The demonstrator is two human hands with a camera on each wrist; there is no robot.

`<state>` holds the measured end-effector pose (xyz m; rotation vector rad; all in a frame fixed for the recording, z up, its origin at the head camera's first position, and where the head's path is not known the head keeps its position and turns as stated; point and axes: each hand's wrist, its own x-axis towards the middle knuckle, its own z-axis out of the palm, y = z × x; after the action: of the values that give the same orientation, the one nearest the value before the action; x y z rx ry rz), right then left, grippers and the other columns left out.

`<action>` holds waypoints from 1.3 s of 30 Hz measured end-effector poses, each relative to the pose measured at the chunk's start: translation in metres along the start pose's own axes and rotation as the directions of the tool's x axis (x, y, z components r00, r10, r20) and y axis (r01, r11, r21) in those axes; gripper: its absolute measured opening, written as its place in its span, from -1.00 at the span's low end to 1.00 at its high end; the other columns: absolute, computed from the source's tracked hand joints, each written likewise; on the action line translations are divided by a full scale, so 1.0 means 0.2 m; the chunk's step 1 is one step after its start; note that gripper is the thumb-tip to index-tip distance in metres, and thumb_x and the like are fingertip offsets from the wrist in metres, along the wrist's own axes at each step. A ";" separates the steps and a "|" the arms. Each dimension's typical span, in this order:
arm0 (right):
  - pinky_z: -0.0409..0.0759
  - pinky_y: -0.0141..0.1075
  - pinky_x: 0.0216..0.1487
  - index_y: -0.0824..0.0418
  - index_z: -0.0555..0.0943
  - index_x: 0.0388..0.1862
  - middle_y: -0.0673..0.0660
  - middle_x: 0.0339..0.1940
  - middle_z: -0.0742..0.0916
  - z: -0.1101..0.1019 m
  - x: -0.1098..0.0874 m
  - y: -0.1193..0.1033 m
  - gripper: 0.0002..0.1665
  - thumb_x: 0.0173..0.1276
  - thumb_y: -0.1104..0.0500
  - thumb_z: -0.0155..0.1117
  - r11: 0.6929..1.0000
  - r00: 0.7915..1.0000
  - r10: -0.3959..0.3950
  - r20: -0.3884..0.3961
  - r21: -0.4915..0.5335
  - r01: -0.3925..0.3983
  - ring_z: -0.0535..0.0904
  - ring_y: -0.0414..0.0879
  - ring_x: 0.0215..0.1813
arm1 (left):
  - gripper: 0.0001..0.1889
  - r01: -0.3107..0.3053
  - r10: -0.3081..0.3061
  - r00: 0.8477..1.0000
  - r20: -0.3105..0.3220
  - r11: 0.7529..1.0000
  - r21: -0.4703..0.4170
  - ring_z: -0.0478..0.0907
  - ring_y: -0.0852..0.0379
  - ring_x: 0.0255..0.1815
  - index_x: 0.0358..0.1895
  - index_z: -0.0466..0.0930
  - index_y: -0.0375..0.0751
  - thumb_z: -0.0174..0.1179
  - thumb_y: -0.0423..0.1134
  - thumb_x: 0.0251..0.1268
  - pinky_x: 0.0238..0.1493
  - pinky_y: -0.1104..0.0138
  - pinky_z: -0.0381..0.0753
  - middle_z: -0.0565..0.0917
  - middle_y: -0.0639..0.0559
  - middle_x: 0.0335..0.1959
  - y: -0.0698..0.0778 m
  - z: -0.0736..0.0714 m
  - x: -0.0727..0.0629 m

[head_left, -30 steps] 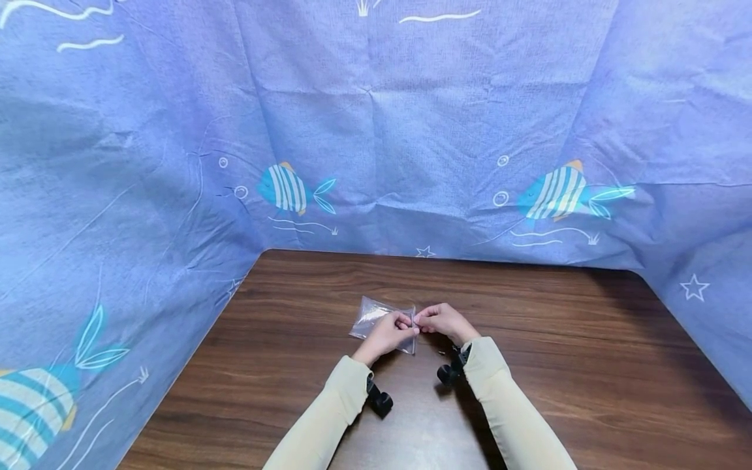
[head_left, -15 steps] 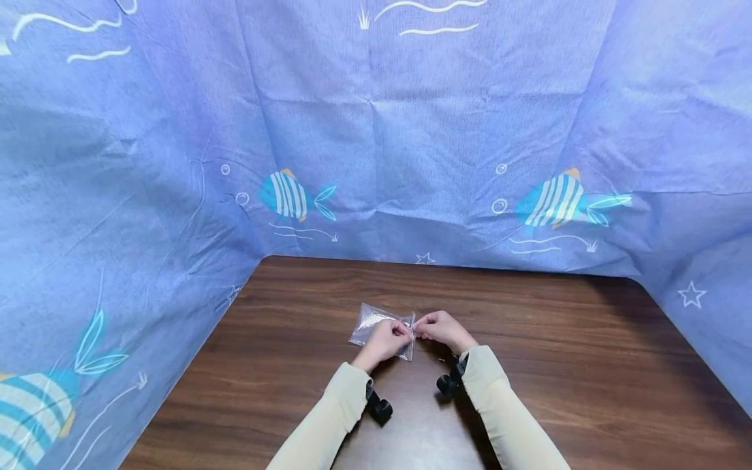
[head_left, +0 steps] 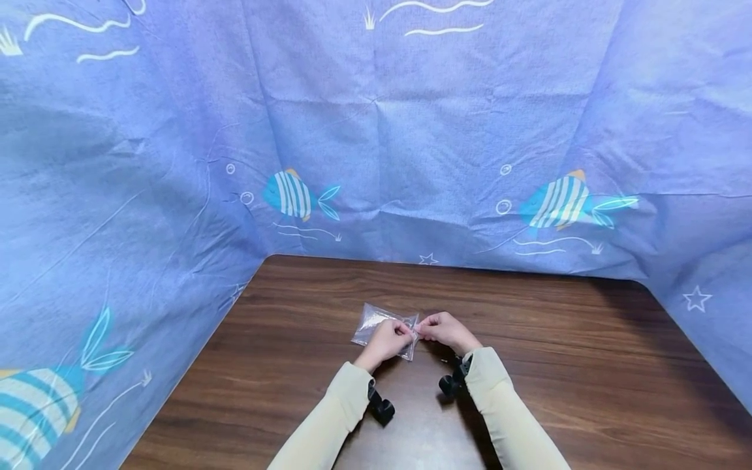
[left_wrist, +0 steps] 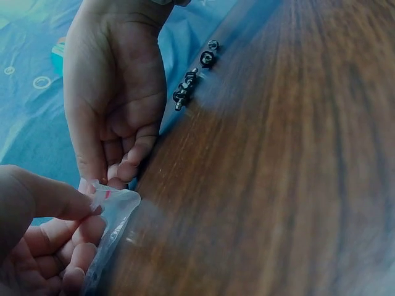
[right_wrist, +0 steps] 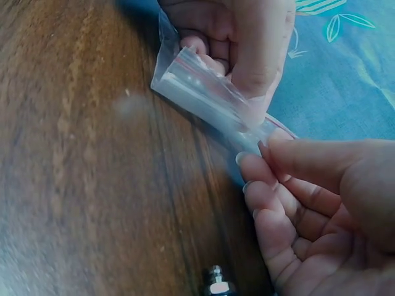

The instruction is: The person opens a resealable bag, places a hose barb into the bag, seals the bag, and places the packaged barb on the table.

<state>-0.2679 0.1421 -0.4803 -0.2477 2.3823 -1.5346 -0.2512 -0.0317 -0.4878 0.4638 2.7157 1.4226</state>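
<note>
A clear plastic zip-lock bag [head_left: 371, 320] lies near the middle of the table, with a thin red line along its mouth in the right wrist view. My left hand [head_left: 384, 341] pinches the bag's mouth edge between thumb and fingers. Just right of it, my right hand [head_left: 446, 331] pinches the same edge, thumb against forefinger, the other fingers curled. The two hands almost meet at the fingertips. Several small metal fittings [left_wrist: 185, 89] with dark parts lie on the table by the right wrist. One fitting [right_wrist: 217, 282] shows at the bottom of the right wrist view.
The brown wood-grain table [head_left: 558, 352] extends around both hands. A blue cloth [head_left: 435, 143] printed with fish hangs behind the table and along its sides. Each wrist carries a black camera mount [head_left: 382, 410] close above the tabletop.
The head view has tilted up a little. Both hands stay at the bag's mouth; their fingertips have shifted slightly, and the edge now bends toward the right hand.
</note>
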 end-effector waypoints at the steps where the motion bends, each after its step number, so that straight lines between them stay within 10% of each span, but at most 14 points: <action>1: 0.36 -0.41 -0.41 0.49 0.63 -0.40 -0.07 -0.63 0.53 0.00 0.00 0.00 -0.75 0.32 0.26 0.23 1.000 1.000 0.009 -0.002 -0.007 -0.009 0.41 -0.22 -0.49 | -0.90 0.004 -0.004 1.000 0.000 1.000 -0.001 0.38 0.33 -0.52 -0.47 0.71 -0.33 0.22 -0.38 0.04 -0.42 0.49 0.39 0.66 -0.01 -0.51 0.00 0.00 0.00; 24: 0.33 -0.40 -0.43 0.39 0.58 -0.54 -0.01 -0.59 0.55 0.01 0.01 -0.02 -0.72 0.35 0.30 0.12 0.990 1.000 -0.002 -0.027 -0.142 -0.001 0.38 -0.20 -0.49 | -0.87 0.058 -0.056 0.998 -0.040 0.998 0.031 0.34 0.29 -0.57 -0.49 0.69 -0.30 0.16 -0.35 0.02 -0.48 0.46 0.34 0.55 0.09 -0.60 0.00 0.00 0.02; 39: 0.42 -0.40 -0.41 0.42 0.61 -0.37 0.08 -0.54 0.65 0.01 0.04 -0.02 -0.79 0.32 0.28 0.10 0.998 0.997 0.046 -0.059 -0.042 -0.049 0.46 -0.21 -0.49 | -0.87 0.107 -0.107 0.994 0.020 0.994 0.011 0.42 0.25 -0.57 -0.39 0.57 -0.30 0.13 -0.29 0.24 -0.50 0.45 0.39 0.53 0.07 -0.57 0.01 -0.03 0.04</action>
<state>-0.2746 0.1369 -0.4774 -0.1569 2.4497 -1.4894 -0.2587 -0.0333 -0.4813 0.3257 2.6879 1.3715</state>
